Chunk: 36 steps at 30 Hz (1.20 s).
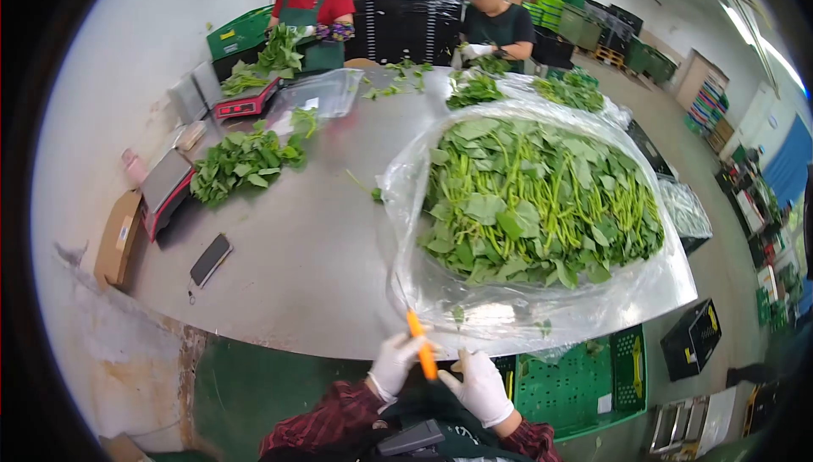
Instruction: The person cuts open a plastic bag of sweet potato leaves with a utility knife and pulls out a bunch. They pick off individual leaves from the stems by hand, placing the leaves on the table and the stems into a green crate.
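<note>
My left hand, in a white glove, is closed around a slim orange-handled knife tilted up over the table's front edge. A thin dark line at its upper end looks like the blade, though it is hard to make out. My gloved right hand is just to the right of the handle's lower end, thumb and forefinger apart, and I see nothing held in it. Beyond both hands, a large open clear plastic bag lies on the metal table, with a thick pile of leafy green stems on it.
At the left are a bunch of greens, a red scale and a phone. Two people handle greens at the far side. Below the table's right edge are a green crate and a black crate.
</note>
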Each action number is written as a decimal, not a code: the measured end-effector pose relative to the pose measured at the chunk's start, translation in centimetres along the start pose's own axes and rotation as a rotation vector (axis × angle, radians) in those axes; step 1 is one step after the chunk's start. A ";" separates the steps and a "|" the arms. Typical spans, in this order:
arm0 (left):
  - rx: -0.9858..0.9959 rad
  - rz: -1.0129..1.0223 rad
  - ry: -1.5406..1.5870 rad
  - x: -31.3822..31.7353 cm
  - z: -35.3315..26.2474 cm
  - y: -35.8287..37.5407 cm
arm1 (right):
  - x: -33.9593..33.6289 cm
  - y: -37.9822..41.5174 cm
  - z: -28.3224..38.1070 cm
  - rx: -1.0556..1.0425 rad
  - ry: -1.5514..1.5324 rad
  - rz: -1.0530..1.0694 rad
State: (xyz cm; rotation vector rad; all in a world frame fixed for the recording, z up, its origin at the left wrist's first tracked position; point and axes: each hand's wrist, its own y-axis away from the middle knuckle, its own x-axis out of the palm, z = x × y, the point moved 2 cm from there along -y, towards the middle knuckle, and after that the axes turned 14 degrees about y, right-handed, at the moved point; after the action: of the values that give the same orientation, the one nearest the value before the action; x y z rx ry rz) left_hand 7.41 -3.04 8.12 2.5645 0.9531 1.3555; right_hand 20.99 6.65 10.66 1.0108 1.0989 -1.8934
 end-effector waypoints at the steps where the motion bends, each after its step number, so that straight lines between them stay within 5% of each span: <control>1: 0.135 -0.113 -0.116 -1.9 -2.1 -0.3 | 0.6 0.3 -0.5 0.036 0.042 -0.041; 4: 0.470 -0.470 -0.449 -9.6 -8.6 -1.6 | 1.1 2.0 -2.8 0.223 0.108 -0.066; 6: 0.747 -0.630 -0.673 -16.7 -12.1 -2.7 | 1.5 3.8 -4.8 0.161 0.216 0.072; 8: 0.785 -0.819 -1.066 -23.5 -15.3 -3.7 | 0.9 5.2 -6.1 0.163 0.408 0.164; 11: 0.494 -1.152 -1.730 -21.4 -19.7 -3.7 | 1.7 7.9 -8.5 0.217 0.490 0.267; 12: 0.638 -1.136 -1.856 -19.5 -20.3 -4.3 | 1.1 7.8 -8.3 0.709 0.165 0.214; 13: 0.782 -1.108 -1.981 -17.8 -20.7 -5.2 | 0.9 7.8 -8.2 0.732 0.159 0.217; 15: 0.946 -0.726 -1.848 -15.6 -21.1 -9.4 | 0.8 8.0 -8.0 0.750 0.155 0.220; 18: 0.911 -0.342 -1.686 -11.8 -19.8 -17.7 | 1.5 7.9 -8.1 0.706 0.118 0.187; 20: 1.000 -0.209 -1.679 -9.8 -19.1 -23.0 | 2.6 8.3 -8.3 0.450 0.154 0.035; 23: 1.030 -0.340 -1.737 -8.2 -18.6 -27.8 | 2.3 7.8 -7.4 0.564 0.124 0.105; 25: 0.616 -0.428 -1.718 -8.7 -18.4 -29.4 | 2.4 8.1 -7.7 0.633 0.068 0.170; 26: 0.615 -0.434 -1.713 -9.5 -18.1 -29.9 | 2.2 8.0 -7.8 0.627 0.070 0.174; 30: 1.285 -0.467 -0.948 -8.4 -18.3 -24.0 | 2.0 8.3 -8.8 0.451 0.133 0.037; 31: 1.351 -0.422 -0.870 -5.9 -18.1 -19.9 | 2.1 8.2 -9.1 0.666 -0.098 -0.015; 32: 1.334 -0.327 -0.790 -3.6 -16.9 -15.9 | 2.3 8.4 -9.3 0.880 -0.338 -0.057; 34: 1.216 -0.200 -0.665 1.8 -15.4 -9.2 | 1.0 7.0 -8.6 0.811 -0.350 -0.098; 35: 1.041 0.252 -0.755 4.2 -10.9 -4.8 | -1.5 4.8 -6.5 0.715 -0.279 -0.083; 36: 0.918 0.359 -0.742 3.9 -6.2 -4.3 | -3.0 2.9 -5.0 0.617 -0.206 -0.077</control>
State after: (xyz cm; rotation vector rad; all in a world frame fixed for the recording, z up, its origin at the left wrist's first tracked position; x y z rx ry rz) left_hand 2.10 1.35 13.15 3.5524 1.1261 -0.2229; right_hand 26.17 10.64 10.63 1.0672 0.4375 -2.4054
